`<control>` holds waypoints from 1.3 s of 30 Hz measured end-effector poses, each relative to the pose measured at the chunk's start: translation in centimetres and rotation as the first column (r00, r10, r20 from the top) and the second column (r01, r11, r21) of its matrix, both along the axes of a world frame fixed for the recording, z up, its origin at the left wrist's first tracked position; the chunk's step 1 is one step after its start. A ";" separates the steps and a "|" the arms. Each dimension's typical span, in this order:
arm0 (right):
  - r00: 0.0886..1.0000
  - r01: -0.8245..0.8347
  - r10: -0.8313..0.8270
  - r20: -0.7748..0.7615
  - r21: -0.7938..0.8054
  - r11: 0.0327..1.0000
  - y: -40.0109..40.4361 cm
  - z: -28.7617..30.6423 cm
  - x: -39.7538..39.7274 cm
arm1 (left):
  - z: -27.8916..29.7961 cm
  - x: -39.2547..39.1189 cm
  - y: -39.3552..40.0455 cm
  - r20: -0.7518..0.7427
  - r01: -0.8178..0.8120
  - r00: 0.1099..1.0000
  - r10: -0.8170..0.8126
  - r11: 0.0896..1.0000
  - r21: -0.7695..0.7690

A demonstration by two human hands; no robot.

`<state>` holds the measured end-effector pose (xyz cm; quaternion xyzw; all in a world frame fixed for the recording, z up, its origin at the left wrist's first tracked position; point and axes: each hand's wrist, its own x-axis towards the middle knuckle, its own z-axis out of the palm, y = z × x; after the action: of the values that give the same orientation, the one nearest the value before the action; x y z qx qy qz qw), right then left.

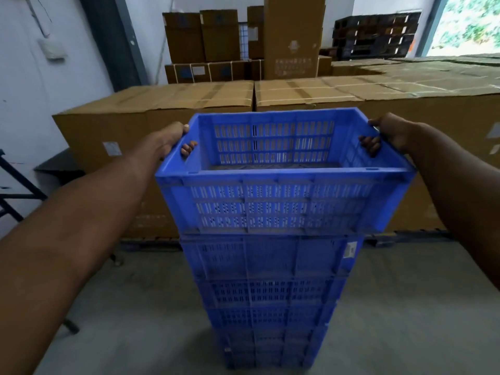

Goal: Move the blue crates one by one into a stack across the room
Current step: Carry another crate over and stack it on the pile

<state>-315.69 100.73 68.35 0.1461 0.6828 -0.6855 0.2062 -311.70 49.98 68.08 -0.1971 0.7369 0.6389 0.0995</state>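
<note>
Cardboard boxes point(151, 125) behind, grey floor point(405, 307). Left hand point(165, 142), right hand point(392, 133) grip top blue crate point(281, 201), seemingly on stack point(270, 301).

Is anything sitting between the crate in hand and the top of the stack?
Nothing visible. The top crate, gripped by the left hand and right hand, sits directly over the stack; whether it is fully seated is unclear.

Blue plastic, brown cardboard, grey concrete.
The top crate point(281, 204) is smooth moulded plastic with slotted walls and slight sheen; cartons point(151, 125) behind are matt taped cardboard; the floor point(405, 307) looks matt concrete.
</note>
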 end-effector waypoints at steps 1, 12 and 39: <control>1.000 -0.005 0.005 0.001 -0.009 1.000 -0.1 -0.2 -0.6 | -0.2 -0.5 -0.2 0.006 -0.003 1.000 0.003 1.000 -0.001; 0.998 -0.054 0.057 0.040 -0.086 0.995 -1.4 -1.3 -3.1 | -2.1 -2.5 -2.1 0.078 -0.048 0.996 0.048 0.999 -0.002; 0.999 -0.012 0.008 0.038 0.105 0.994 -2.4 -1.5 -1.7 | -2.3 -0.9 -1.6 0.036 -0.092 0.994 0.099 0.983 -0.160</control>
<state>-317.38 98.34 66.84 0.1663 0.7147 -0.6446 0.2143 -312.62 48.34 65.73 -0.2532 0.7725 0.5782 0.0688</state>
